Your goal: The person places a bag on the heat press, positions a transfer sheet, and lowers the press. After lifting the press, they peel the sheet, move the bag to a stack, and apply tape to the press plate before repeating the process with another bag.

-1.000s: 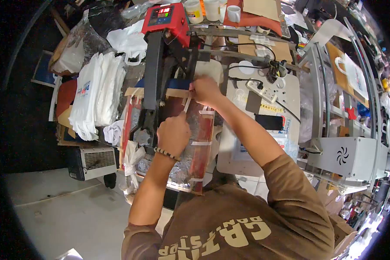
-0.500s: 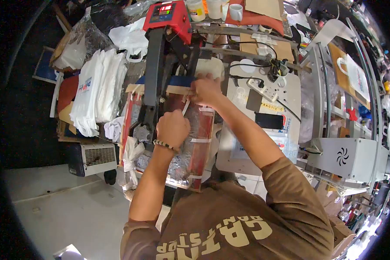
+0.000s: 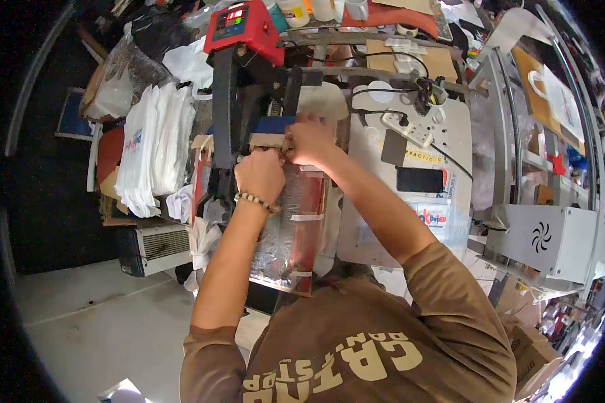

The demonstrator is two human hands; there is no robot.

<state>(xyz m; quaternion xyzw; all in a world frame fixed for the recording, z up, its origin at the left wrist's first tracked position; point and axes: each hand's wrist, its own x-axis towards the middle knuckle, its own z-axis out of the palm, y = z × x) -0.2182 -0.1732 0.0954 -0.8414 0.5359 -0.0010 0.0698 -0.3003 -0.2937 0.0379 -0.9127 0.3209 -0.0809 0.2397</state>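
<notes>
My left hand [image 3: 259, 177], with a beaded bracelet [image 3: 255, 200] at its wrist, is closed with knuckles up near the front edge of the heat press's blue pad [image 3: 269, 125]. Close to it, my right hand [image 3: 312, 142] has its fingers curled down at the right end of a tan strip [image 3: 267, 140] along the pad's edge. Whatever the fingertips pinch is hidden. Beneath my hands lies a red board [image 3: 308, 232] wrapped in clear plastic, with pale tape bands. The heat press's red control box [image 3: 243, 33] stands above, its display lit.
White bags [image 3: 151, 148] are stacked on the left. To the right, a pale board [image 3: 370, 242] carries a black phone [image 3: 420, 180] and a power strip [image 3: 407, 129] with cables. Mugs [image 3: 356, 9] stand at the back. A grey machine [image 3: 541, 238] is at far right.
My left hand has moved up to beside my right hand. The pale strip that ran between them no longer shows. The view has shifted slightly.
</notes>
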